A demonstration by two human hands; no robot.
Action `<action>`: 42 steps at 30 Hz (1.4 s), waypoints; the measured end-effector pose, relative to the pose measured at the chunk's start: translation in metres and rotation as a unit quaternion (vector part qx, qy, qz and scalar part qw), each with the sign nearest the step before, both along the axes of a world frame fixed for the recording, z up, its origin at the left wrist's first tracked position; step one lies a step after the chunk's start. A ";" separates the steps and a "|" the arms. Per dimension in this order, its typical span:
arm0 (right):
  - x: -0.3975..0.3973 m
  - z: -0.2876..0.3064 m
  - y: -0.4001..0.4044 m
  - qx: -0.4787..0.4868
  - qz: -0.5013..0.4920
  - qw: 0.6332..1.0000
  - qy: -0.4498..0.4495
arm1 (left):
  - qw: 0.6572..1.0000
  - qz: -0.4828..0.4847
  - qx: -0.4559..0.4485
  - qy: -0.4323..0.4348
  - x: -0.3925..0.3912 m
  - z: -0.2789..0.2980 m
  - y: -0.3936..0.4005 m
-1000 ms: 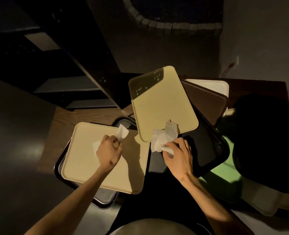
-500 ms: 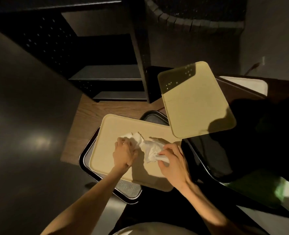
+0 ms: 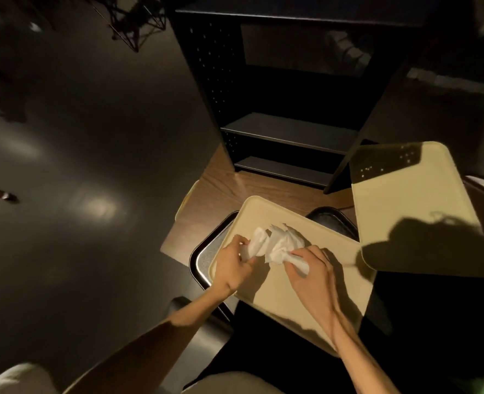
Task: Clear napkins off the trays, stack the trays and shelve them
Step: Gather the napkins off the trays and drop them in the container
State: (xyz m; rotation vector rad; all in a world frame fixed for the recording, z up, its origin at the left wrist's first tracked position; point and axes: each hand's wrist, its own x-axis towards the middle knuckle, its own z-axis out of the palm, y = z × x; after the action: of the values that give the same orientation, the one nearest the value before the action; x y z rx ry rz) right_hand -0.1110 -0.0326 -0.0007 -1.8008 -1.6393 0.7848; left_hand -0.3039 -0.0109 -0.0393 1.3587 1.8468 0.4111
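Crumpled white napkins (image 3: pixel 277 245) are bunched together above a cream tray (image 3: pixel 292 302). My left hand (image 3: pixel 233 268) grips the left part of the bunch. My right hand (image 3: pixel 311 277) grips the right part, a white corner sticking out under its fingers. The cream tray lies askew on a dark tray with a metallic inner surface (image 3: pixel 203 260). A yellow-green tray (image 3: pixel 411 211) lies to the right, bare, partly in shadow. A black tray corner (image 3: pixel 331 220) shows between the two.
A dark shelf unit (image 3: pixel 289 132) with two visible shelves stands on the wooden table (image 3: pixel 215 200) behind the trays. A pale tray edge (image 3: pixel 185 203) peeks out at the table's left side. Dark shiny floor fills the left. A brown tray edge sits at far right.
My hands came together over the cream tray, joining the two napkins into one bunch. The view swung left and toward the shelf unit.
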 end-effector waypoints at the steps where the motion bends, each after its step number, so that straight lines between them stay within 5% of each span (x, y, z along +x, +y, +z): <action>1: -0.004 0.001 0.003 0.007 0.005 1.000 0.000 | 1.000 0.014 0.000 -0.012 -0.003 0.003 0.000; 16: -0.093 0.007 0.064 -0.042 0.162 0.984 0.053 | 0.976 0.185 0.078 -0.085 -0.094 0.029 0.023; 27: -0.256 -0.033 0.174 -0.046 0.241 0.969 0.025 | 0.911 0.256 0.058 -0.318 -0.211 -0.001 0.095; 37: -0.398 -0.103 0.251 -0.107 0.303 0.947 0.021 | 0.834 0.333 0.026 -0.439 -0.341 -0.075 0.145; 42: -0.458 -0.166 0.285 -0.158 0.292 0.941 -0.060 | 0.839 0.416 0.029 -0.349 -0.390 -0.147 0.165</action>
State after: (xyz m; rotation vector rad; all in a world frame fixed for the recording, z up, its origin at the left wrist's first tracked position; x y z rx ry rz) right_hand -0.5689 0.2524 -0.1672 -1.5873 -2.2823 1.2774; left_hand -0.6942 0.1537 -0.1861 0.2448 1.6707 1.2274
